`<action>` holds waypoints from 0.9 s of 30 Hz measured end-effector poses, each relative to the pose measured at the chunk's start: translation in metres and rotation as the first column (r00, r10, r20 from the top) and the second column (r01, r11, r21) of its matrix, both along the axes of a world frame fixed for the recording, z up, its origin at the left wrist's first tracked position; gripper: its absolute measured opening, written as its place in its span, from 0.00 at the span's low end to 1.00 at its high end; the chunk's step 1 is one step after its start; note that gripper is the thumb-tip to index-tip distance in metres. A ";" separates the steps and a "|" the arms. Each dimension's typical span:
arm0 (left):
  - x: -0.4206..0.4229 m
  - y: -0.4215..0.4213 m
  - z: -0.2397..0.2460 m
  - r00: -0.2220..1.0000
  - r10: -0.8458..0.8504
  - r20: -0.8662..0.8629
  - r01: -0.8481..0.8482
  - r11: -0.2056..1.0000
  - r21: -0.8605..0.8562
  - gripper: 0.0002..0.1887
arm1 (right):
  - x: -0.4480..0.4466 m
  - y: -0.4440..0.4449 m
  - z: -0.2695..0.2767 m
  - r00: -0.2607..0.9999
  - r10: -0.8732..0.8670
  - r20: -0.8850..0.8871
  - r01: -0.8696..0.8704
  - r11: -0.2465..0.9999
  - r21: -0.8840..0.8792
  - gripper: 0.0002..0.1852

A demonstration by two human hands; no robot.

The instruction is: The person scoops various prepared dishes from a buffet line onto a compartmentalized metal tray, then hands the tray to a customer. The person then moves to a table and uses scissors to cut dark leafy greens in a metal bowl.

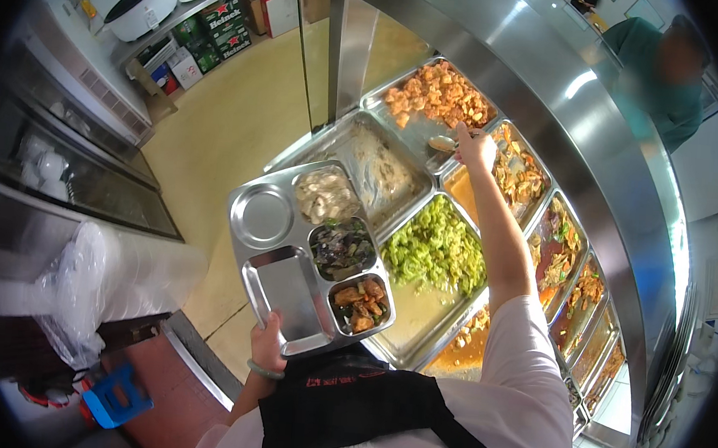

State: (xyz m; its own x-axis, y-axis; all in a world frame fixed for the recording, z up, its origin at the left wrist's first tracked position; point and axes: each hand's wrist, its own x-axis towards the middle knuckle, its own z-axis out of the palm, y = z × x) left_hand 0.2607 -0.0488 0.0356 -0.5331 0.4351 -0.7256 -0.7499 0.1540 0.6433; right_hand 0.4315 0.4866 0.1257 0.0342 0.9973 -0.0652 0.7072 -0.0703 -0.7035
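My left hand (pixel 269 342) grips the lower left edge of a steel compartment tray (pixel 241 216), held level near my chest. Down its right side sit a pale sliced dish (pixel 325 195), a dark leafy dish (pixel 343 250) and browned chunks (pixel 361 306). The tray's round hollow and large rectangular one hold no food. My right arm reaches to the far pans, where my right hand (pixel 477 148) is closed around the handle of a metal serving spoon (pixel 442 143). The spoon's bowl is over the near part of a pan of fried orange-brown pieces (pixel 440 95).
Beside that pan lies a nearly scraped-out pan (pixel 376 163); nearer is one of green vegetables (pixel 435 248). More food pans (pixel 557 244) curve away right, behind a steel counter frame (pixel 567 107). A person (pixel 663 77) stands beyond it. Plastic-wrapped containers (pixel 125 267) stand left.
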 end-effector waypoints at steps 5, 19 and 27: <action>-0.062 0.032 0.000 0.993 -0.055 -0.107 0.057 0.998 0.017 0.16 | -0.020 0.033 -0.016 0.988 -0.095 -0.124 0.096 0.995 0.003 0.14; -0.159 0.068 -0.013 0.891 -0.422 -0.169 0.420 0.906 -0.046 0.16 | -0.104 0.074 -0.131 0.600 -0.279 -0.750 0.438 0.899 0.016 0.12; -0.161 0.100 0.001 0.809 -0.574 -0.124 0.574 0.818 -0.041 0.10 | -0.102 0.071 -0.135 0.540 -0.291 -0.790 0.468 0.884 -0.006 0.11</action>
State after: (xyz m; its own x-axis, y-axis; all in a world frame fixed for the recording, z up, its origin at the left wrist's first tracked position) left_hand 0.0994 0.0516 0.0369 -0.2727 0.6898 -0.6707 -0.4383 0.5315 0.7248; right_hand 0.3298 0.5579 -0.0088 0.4392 0.8954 -0.0729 -0.1431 -0.0104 -0.9897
